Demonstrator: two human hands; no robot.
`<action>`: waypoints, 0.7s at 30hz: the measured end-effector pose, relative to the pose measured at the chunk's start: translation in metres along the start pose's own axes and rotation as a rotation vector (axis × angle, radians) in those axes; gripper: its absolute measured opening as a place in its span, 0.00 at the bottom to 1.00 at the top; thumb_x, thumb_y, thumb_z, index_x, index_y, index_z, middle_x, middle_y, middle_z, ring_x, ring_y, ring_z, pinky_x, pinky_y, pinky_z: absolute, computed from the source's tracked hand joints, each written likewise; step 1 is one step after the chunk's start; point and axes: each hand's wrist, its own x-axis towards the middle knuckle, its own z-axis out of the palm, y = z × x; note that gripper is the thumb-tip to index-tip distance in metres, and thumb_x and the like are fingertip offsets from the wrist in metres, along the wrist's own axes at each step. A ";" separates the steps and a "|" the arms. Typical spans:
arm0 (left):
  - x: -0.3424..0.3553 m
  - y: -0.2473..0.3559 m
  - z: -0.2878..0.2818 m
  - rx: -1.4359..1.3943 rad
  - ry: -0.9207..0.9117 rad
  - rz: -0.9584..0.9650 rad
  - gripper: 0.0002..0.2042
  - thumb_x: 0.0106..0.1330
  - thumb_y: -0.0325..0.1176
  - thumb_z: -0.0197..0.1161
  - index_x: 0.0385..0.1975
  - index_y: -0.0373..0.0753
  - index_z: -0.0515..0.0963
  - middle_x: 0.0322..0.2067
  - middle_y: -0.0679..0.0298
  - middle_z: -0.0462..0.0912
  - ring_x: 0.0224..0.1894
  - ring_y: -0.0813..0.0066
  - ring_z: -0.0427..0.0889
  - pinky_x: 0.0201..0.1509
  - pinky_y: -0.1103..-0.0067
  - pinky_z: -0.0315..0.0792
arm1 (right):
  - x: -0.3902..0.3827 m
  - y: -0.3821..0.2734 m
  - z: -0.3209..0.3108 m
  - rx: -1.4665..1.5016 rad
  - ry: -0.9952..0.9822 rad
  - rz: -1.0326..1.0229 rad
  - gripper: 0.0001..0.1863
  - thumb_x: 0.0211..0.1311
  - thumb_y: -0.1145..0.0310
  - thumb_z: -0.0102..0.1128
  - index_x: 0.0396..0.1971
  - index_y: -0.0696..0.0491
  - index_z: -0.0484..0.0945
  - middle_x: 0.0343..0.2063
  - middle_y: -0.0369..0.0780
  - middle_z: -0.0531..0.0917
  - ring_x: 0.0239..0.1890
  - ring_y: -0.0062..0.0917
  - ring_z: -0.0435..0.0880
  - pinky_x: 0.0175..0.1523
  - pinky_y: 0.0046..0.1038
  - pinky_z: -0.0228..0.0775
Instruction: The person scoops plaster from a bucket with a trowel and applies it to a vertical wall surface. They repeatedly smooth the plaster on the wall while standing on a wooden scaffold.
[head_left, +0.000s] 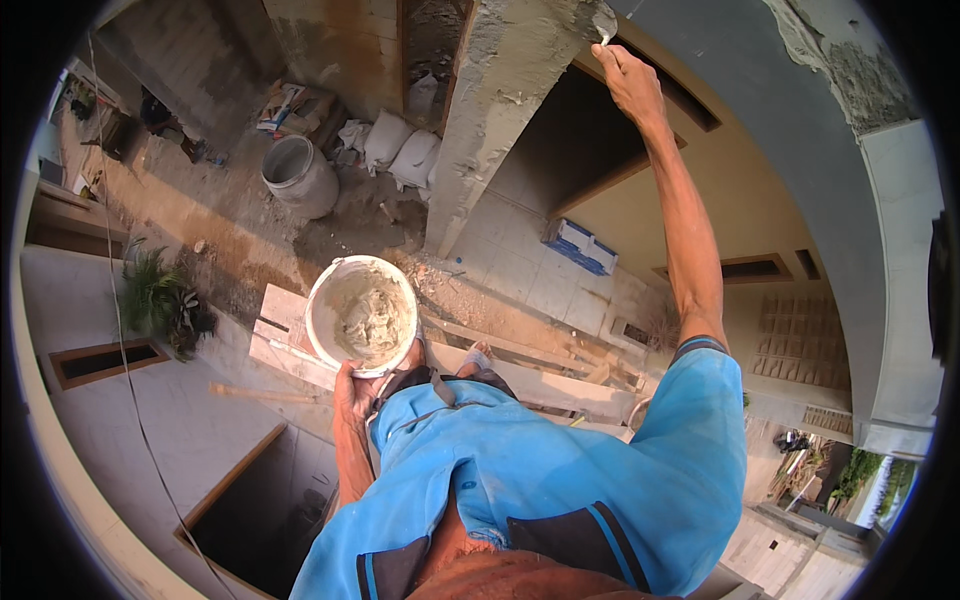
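Note:
My left hand (352, 392) grips the near rim of a white bucket (318, 300) of grey plaster, held in front of my blue shirt. My right arm stretches up and forward, and my right hand (628, 78) holds a small trowel (604, 24) whose blade touches the rough plastered edge of a concrete column (490, 110). A bare foot (476, 358) shows below the bucket, standing on wooden planks (285, 335).
Far below lie a large grey drum (298, 176), white sacks (398, 148), a blue and white crate (580, 246), a tiled floor and dirt ground. A green plant (160, 300) sits at left. A curved grey arch (800, 150) runs at right.

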 end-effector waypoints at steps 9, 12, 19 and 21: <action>0.004 -0.004 -0.005 0.023 0.046 -0.014 0.25 0.66 0.26 0.52 0.64 0.25 0.61 0.66 0.37 0.69 0.66 0.37 0.74 0.68 0.44 0.72 | 0.017 0.025 0.035 0.108 0.067 -0.056 0.30 0.76 0.40 0.48 0.37 0.56 0.80 0.23 0.46 0.79 0.29 0.42 0.79 0.40 0.41 0.71; 0.008 -0.003 -0.012 0.016 0.047 -0.020 0.25 0.67 0.26 0.52 0.64 0.25 0.61 0.65 0.37 0.70 0.65 0.38 0.74 0.68 0.45 0.73 | 0.023 0.026 0.031 0.159 0.010 -0.003 0.31 0.76 0.40 0.46 0.35 0.56 0.80 0.24 0.49 0.81 0.31 0.45 0.82 0.41 0.43 0.72; -0.001 -0.003 0.000 0.076 0.032 0.012 0.28 0.68 0.28 0.52 0.67 0.25 0.59 0.65 0.38 0.70 0.65 0.39 0.75 0.67 0.46 0.74 | -0.014 0.057 0.085 0.115 -0.257 0.121 0.31 0.75 0.39 0.45 0.38 0.55 0.80 0.29 0.50 0.84 0.39 0.46 0.84 0.47 0.45 0.72; 0.003 -0.005 0.007 0.084 0.010 0.022 0.28 0.69 0.28 0.53 0.67 0.25 0.58 0.65 0.38 0.70 0.65 0.40 0.75 0.66 0.46 0.74 | -0.044 0.087 0.131 0.042 -0.307 0.199 0.28 0.76 0.41 0.45 0.43 0.53 0.81 0.37 0.50 0.86 0.44 0.50 0.85 0.51 0.47 0.72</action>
